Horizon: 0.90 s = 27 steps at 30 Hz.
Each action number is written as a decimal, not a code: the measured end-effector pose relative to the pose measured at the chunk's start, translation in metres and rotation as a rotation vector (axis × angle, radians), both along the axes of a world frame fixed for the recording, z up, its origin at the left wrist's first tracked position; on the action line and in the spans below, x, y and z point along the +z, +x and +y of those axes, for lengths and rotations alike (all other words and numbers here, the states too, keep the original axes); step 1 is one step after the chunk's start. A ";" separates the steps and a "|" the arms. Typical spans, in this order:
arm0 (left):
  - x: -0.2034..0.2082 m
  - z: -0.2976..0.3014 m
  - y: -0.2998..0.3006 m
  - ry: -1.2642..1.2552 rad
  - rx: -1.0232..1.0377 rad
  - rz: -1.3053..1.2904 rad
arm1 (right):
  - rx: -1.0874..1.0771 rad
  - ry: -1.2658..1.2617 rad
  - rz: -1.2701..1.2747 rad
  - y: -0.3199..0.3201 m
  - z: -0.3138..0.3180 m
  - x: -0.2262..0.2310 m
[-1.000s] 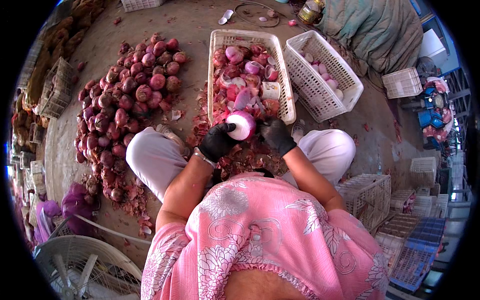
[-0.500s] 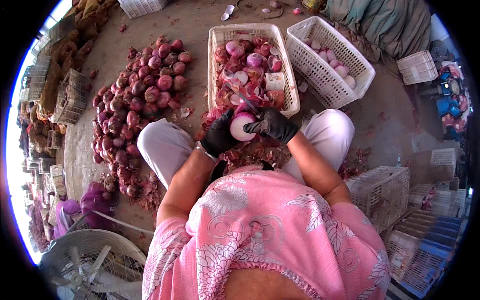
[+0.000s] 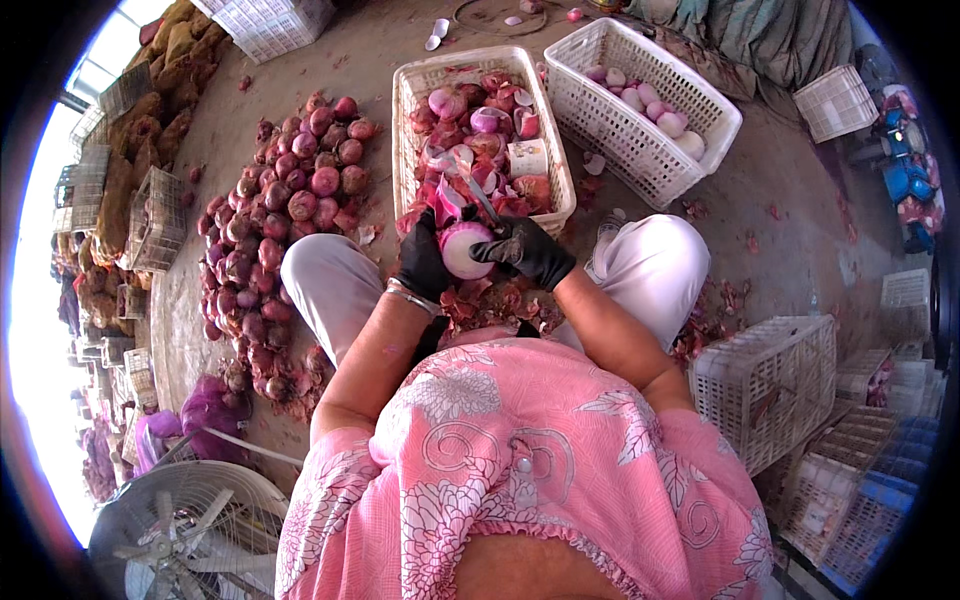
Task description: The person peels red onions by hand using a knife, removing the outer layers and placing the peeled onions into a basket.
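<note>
Between my knees I hold a partly peeled red onion [image 3: 467, 250], its pale cut face turned up toward me. My black-gloved left hand [image 3: 424, 262] is closed round its left side. My right hand [image 3: 530, 252], also black-gloved, grips a knife whose blade [image 3: 481, 198] points up and away to the left; the handle is hidden in the fingers. The right thumb presses on the onion's face. A loose purple flap of skin [image 3: 447, 200] stands up from the onion's far side. Just beyond lies a white crate [image 3: 402, 130] holding red skins, onion pieces and a white cup [image 3: 527, 158].
A heap of unpeeled red onions [image 3: 270, 215] covers the floor on the left. Peeled onions [image 3: 645, 102] lie in a tilted white crate [image 3: 640, 165] at the far right. A fan [image 3: 185, 530] stands near left; stacked crates [image 3: 765, 390] stand near right.
The onion has tipped slightly, and a flap of skin now stands raised at its far side. Both hands stay on it. The whole view has shifted a little.
</note>
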<state>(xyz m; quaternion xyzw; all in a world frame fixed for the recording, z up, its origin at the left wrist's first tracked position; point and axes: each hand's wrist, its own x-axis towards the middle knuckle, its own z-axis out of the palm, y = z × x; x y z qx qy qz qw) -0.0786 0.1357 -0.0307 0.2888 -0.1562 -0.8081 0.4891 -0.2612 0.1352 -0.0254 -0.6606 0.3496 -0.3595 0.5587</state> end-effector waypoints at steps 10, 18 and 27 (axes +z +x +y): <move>0.002 0.007 -0.013 0.067 -0.388 0.367 | 0.092 0.026 0.026 -0.019 0.006 0.004; -0.011 -0.006 0.006 -0.098 -0.018 0.129 | 0.027 0.196 -0.080 -0.020 -0.002 -0.024; 0.012 -0.004 0.013 0.114 0.171 0.061 | -0.308 0.984 -0.911 -0.006 0.005 -0.010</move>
